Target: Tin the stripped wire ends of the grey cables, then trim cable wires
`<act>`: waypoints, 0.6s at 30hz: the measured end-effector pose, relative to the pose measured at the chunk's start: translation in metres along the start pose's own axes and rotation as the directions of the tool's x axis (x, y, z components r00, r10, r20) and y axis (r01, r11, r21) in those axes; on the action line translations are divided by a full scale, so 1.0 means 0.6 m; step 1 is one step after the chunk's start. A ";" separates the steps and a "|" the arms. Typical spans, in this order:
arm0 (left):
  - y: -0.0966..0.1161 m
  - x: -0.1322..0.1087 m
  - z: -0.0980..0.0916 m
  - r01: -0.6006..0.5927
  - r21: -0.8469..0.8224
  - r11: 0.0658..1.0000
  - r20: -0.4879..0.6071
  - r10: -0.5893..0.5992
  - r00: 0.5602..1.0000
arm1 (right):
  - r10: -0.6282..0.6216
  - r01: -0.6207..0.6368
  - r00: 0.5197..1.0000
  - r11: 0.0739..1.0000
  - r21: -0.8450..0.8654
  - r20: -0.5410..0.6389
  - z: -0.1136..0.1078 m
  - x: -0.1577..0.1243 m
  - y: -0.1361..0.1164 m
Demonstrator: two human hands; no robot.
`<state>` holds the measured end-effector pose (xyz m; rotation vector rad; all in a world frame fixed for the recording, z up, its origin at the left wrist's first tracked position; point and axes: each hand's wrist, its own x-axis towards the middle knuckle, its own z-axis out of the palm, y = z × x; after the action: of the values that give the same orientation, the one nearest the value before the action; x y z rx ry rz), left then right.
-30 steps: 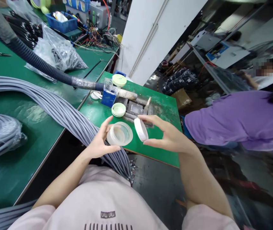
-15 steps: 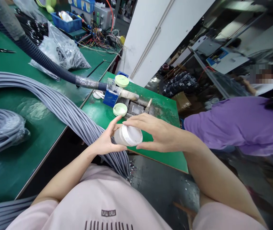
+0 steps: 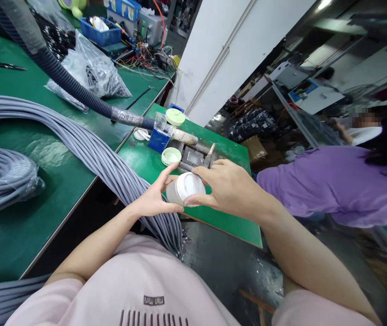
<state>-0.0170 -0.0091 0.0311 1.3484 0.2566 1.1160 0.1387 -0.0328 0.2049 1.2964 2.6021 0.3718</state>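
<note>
Head view: left hand [image 3: 152, 199], right hand [image 3: 227, 188] pinch white plastic jar [image 3: 183, 189] (near green bench edge [image 3: 220, 230]).

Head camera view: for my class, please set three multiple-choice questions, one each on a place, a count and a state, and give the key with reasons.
1. Where is the white plastic jar?
A. On the floor
B. Between both hands
C. Inside the blue crate

2. How many round pale green lids lie on the small green bench?
A. One
B. Two
C. Four

3. The jar's white lid is:
A. on the jar
B. cracked in half
C. lying on the floor

Key:
1. B: the left hand and right hand hold it.
2. B: one lies near the blue box, another beyond it.
3. A: it sits on the jar's end, whole.
</note>
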 end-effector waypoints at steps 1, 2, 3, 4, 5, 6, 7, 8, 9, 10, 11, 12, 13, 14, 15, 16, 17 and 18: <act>-0.002 0.001 -0.001 -0.006 -0.014 1.000 0.000 0.006 1.000 | -0.040 0.041 0.999 0.999 0.023 -0.017 -0.003 0.000 0.003; -0.003 0.001 -0.003 -0.011 -0.030 1.000 0.002 0.011 1.000 | -0.111 0.113 0.993 0.992 0.063 -0.030 -0.006 0.000 0.007; -0.005 0.001 -0.004 -0.013 -0.048 0.999 0.006 0.014 1.000 | -0.197 0.200 0.980 0.973 0.113 -0.038 -0.009 0.000 0.011; -0.006 0.001 -0.006 -0.015 -0.064 0.998 0.011 0.016 1.000 | -0.279 0.282 0.959 0.946 0.161 -0.043 -0.011 0.001 0.015; -0.007 0.002 -0.007 -0.014 -0.078 0.997 0.013 0.015 1.000 | -0.336 0.338 0.941 0.920 0.198 -0.044 -0.012 0.003 0.018; -0.008 0.002 -0.007 -0.011 -0.088 0.996 0.013 0.012 1.000 | -0.354 0.354 0.934 0.910 0.214 -0.042 -0.011 0.005 0.020; -0.009 0.002 -0.008 -0.006 -0.094 0.996 0.012 0.007 1.000 | -0.331 0.331 0.943 0.921 0.205 -0.037 -0.010 0.007 0.020; -0.010 0.002 -0.008 -0.001 -0.096 0.995 0.011 0.002 1.000 | -0.276 0.276 0.961 0.945 0.177 -0.028 -0.008 0.009 0.018; -0.011 0.002 -0.008 0.004 -0.096 0.995 0.013 -0.003 1.000 | -0.205 0.205 0.979 0.969 0.135 -0.018 -0.006 0.011 0.016; -0.011 0.002 -0.008 0.007 -0.097 0.995 0.016 -0.005 1.000 | -0.134 0.135 0.991 0.987 0.093 -0.011 -0.005 0.013 0.013; -0.012 0.002 -0.008 0.006 -0.099 0.995 0.019 -0.004 1.000 | -0.081 0.082 0.997 0.995 0.062 -0.013 -0.004 0.014 0.011; -0.012 0.002 -0.009 0.004 -0.103 0.995 0.023 -0.002 1.000 | -0.063 0.064 0.998 0.996 0.054 -0.024 -0.005 0.015 0.010; -0.012 0.002 -0.009 0.004 -0.108 0.994 0.023 -0.001 1.000 | -0.083 0.086 0.996 0.994 0.073 -0.036 -0.007 0.016 0.010; -0.012 0.003 -0.010 0.004 -0.115 0.993 0.022 -0.001 1.000 | -0.134 0.139 0.990 0.984 0.112 -0.048 -0.008 0.017 0.010; -0.012 0.003 -0.011 0.006 -0.122 0.992 0.020 -0.003 1.000 | -0.195 0.202 0.979 0.966 0.158 -0.057 -0.010 0.017 0.012; -0.012 0.004 -0.012 0.008 -0.128 0.992 0.018 -0.006 1.000 | -0.244 0.251 0.968 0.948 0.197 -0.060 -0.012 0.018 0.014; -0.011 0.004 -0.012 0.011 -0.131 0.991 0.018 -0.009 1.000 | -0.264 0.270 0.963 0.939 0.215 -0.056 -0.012 0.019 0.015; -0.011 0.005 -0.012 0.014 -0.133 0.991 0.018 -0.012 1.000 | -0.251 0.256 0.967 0.944 0.210 -0.049 -0.012 0.020 0.017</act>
<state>-0.0178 -0.0011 0.0245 1.2353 0.1752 1.0912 0.1370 -0.0182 0.2141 0.9974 2.8457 0.0618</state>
